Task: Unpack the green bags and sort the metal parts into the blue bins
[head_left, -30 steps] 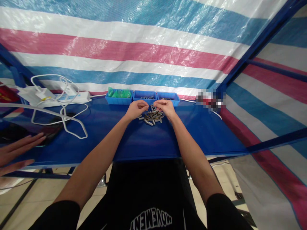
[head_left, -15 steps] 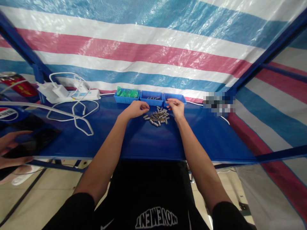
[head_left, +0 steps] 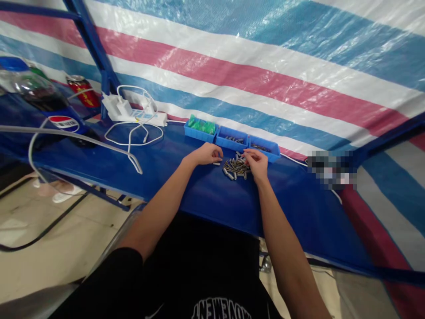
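On the blue table lies a loose pile of small metal parts (head_left: 236, 167), silver cylinders mixed with thin brass-coloured pins or screws. My left hand (head_left: 206, 154) rests left of the pile with its fingers curled in; whatever they hold, if anything, is hidden. Just below its fingertips is a single silver cylinder (head_left: 216, 164). At the pile's right edge, my right hand (head_left: 258, 164) has thumb and forefinger pinched, and what lies between them is too small to name. Behind stand three blue bins: one with green plastic bags (head_left: 202, 126), a middle bin (head_left: 223, 142) with silver cylinders, and a right bin (head_left: 274, 155) with thin dark parts.
To the left are a white power strip (head_left: 161, 118) with plugs and looped cables, a red can (head_left: 86, 95) and a cola bottle (head_left: 43, 99). A pale cable (head_left: 109, 144) crosses the foreground. Striped plastic sheeting (head_left: 232, 66) hangs behind, and a blurred-out patch (head_left: 332, 170) lies right.
The view has swung left, bringing the bottle into sight. My hands have parted; the right went to the right bin, then back to the pile's edge. Another person's hand has left the view at left.
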A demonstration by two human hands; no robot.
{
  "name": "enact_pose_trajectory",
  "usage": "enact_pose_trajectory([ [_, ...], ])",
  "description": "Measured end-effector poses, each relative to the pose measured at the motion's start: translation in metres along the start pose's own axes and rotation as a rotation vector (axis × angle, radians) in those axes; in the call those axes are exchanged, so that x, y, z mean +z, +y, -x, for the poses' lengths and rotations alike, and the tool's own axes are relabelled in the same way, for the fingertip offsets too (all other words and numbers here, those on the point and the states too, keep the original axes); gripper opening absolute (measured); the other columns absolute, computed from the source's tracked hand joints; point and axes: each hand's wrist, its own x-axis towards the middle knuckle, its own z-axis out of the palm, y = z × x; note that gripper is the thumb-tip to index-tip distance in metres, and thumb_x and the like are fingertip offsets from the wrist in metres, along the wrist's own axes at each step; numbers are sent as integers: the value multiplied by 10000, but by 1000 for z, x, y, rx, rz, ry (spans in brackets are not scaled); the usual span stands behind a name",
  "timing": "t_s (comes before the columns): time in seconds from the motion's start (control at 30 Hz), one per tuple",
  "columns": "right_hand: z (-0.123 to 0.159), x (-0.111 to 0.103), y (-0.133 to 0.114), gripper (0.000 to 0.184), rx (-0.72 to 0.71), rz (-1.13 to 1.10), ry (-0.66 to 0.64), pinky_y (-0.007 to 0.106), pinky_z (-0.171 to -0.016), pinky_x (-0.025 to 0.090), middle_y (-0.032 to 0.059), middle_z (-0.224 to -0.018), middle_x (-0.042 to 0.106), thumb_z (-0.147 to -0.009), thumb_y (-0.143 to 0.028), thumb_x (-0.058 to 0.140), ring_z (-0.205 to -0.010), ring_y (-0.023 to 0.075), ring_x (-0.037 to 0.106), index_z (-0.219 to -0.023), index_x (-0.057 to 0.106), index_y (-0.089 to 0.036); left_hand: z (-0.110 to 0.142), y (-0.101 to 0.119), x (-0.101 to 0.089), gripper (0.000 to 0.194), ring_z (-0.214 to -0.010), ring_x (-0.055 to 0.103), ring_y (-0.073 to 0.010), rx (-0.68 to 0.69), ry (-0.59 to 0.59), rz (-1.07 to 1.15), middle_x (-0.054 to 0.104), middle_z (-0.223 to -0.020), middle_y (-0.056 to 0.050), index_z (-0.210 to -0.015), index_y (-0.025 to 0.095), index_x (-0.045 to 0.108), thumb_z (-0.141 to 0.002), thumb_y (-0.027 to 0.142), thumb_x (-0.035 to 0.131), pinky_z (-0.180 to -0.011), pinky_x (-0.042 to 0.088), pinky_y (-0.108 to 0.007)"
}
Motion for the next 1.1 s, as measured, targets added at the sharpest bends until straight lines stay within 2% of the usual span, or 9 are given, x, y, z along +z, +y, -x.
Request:
enact_pose_trajectory([
  [0.2, 0, -1, 4, 293, 10, 8, -7, 302, -525, 482, 56, -801, 773, -787, -457, 763, -541, 152, 600, -943, 761, -210, -3, 0, 9, 156, -630, 643, -147, 63, 40, -84, 724, -719, -45, -949, 127, 791, -815, 196, 750, -629, 451, -239],
  [0.37, 3, -2, 1, 312, 59, -28, 45, 292, -521, 476, 56, -810, 782, -777, -451, 777, -546, 149, 605, -968, 769, -204, -1, -4, 13, 162, -647, 644, -147, 84, 61, 10, 728, -736, -42, -972, 135, 775, -836, 212, 731, -642, 470, -238],
  [0.43, 5, -3, -3, 315, 70, -44, 67, 293, -536, 487, 55, -817, 785, -778, -451, 777, -554, 147, 607, -976, 770, -206, -2, -5, 18, 178, -685, 659, -151, 74, 146, 107, 738, -773, -46, -996, 148, 769, -894, 263, 680, -677, 500, -247],
  [0.53, 7, -3, -7, 310, 66, -48, 97, 298, -541, 492, 48, -800, 780, -790, -462, 772, -553, 149, 605, -973, 769, -211, -6, -3, 27, 234, -752, 696, -165, 35, 285, 336, 759, -868, -65, -1004, 150, 765, -889, 343, 698, -746, 557, -275],
  [0.7, 10, 1, -10, 308, 28, -16, 24, 324, -598, 540, 43, -829, 778, -808, -473, 772, -615, 172, 648, -1004, 771, -234, -15, 6, 35, 442, -848, 744, -204, -12, 332, 766, 784, -917, -92, -915, 129, 755, -689, 480, 901, -864, 599, -344],
  [0.8, 10, 6, -12, 327, 4, -2, -55, 330, -629, 556, 35, -847, 777, -794, -483, 789, -668, 186, 675, -1023, 773, -250, -20, 13, 33, 473, -908, 750, -204, 1, 365, 862, 796, -978, -97, -909, 133, 760, -636, 470, 948, -933, 585, -349],
  [1.0, 9, 14, -21, 427, -40, 17, -210, 315, -622, 541, 23, -871, 782, -772, -504, 831, -633, 162, 653, -1109, 755, -253, -23, 20, 27, 561, -671, 721, -168, -127, 397, 957, 770, -763, -74, -902, 130, 742, -640, 594, 919, -664, 568, -274],
  [1.1, 10, 19, -24, 462, -37, 11, -231, 310, -611, 536, 28, -864, 788, -759, -530, 839, -621, 160, 649, -1109, 752, -242, -22, 22, 26, 590, -635, 708, -157, -164, 368, 975, 761, -724, -69, -895, 129, 726, -613, 606, 929, -630, 552, -253],
])
